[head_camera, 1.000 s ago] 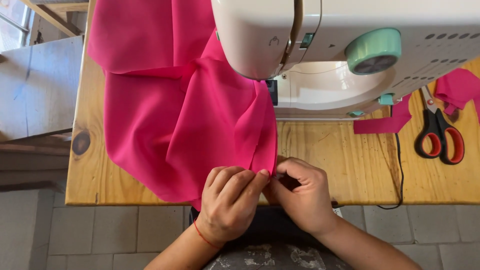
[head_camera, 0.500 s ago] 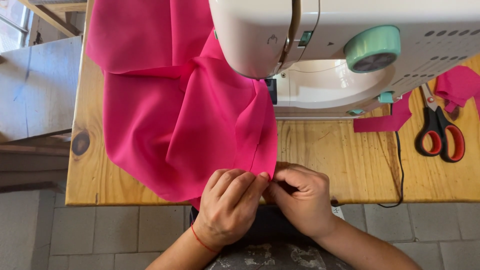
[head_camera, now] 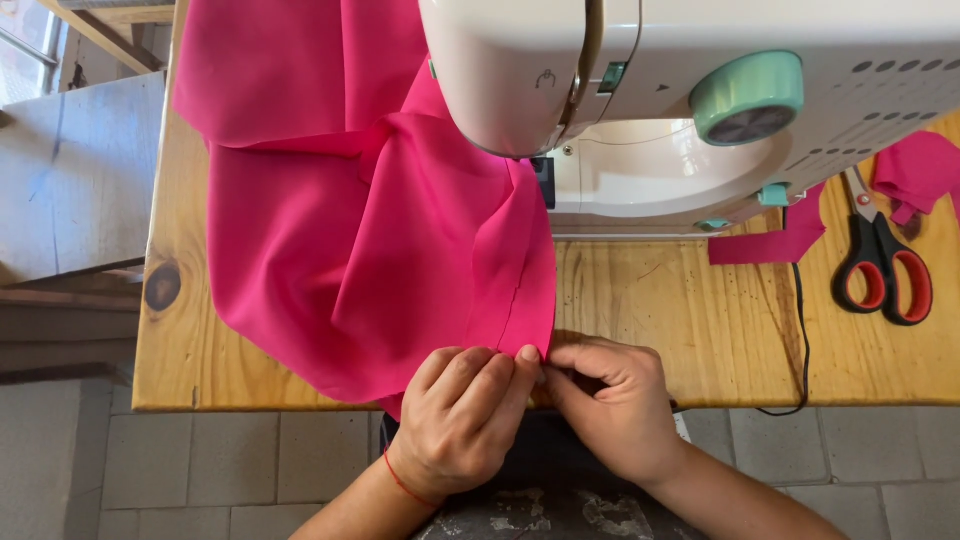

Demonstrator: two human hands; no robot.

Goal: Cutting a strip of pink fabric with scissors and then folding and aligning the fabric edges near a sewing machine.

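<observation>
A large piece of bright pink fabric (head_camera: 350,220) drapes over the wooden table (head_camera: 700,320) and runs under the white sewing machine (head_camera: 680,90). Its folded, stitched edge hangs down to the table's front edge. My left hand (head_camera: 465,415), a thin red thread around its wrist, pinches the lower corner of that edge with fingers curled. Touching it from the right, my right hand (head_camera: 610,405) grips the same corner of fabric between thumb and fingertips. What the fingers do at the corner is hidden by the hands.
Scissors with red-and-black handles (head_camera: 880,270) lie at the table's right, beside pink fabric scraps (head_camera: 910,170) and a strip (head_camera: 770,240). A black cord (head_camera: 800,340) runs off the front edge. The machine has a teal handwheel (head_camera: 745,95). Grey tiled floor lies below.
Both hands have stayed at the fabric's lower corner, with only small finger shifts. The view has drifted slightly; the fabric lies as before.
</observation>
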